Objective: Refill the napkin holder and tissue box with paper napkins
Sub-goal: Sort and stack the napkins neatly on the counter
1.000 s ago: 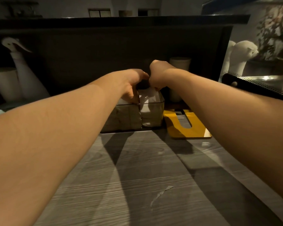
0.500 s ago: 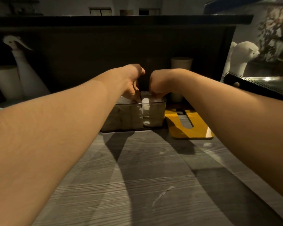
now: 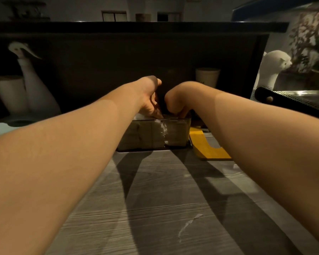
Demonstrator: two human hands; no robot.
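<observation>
A: Where's the box (image 3: pixel 153 134)?
B: One clear box, at the table's (image 3: pixel 155 199) far edge, long axis running left to right, open top up, napkins (image 3: pixel 145 135) inside.
A: And the hands?
B: Two. Left hand (image 3: pixel 148 100) presses fingertips down into the top; right hand (image 3: pixel 175 102) is curled, fingers tucked in there too. One yellow lid (image 3: pixel 206 148) lies just right of the box.

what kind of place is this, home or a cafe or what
Probably a cafe or restaurant service counter, though I can't be sure. A paper cup stands against the dark raised counter back, a spray bottle stands at the left, and both hands work at a clear tissue box of napkins.
</observation>
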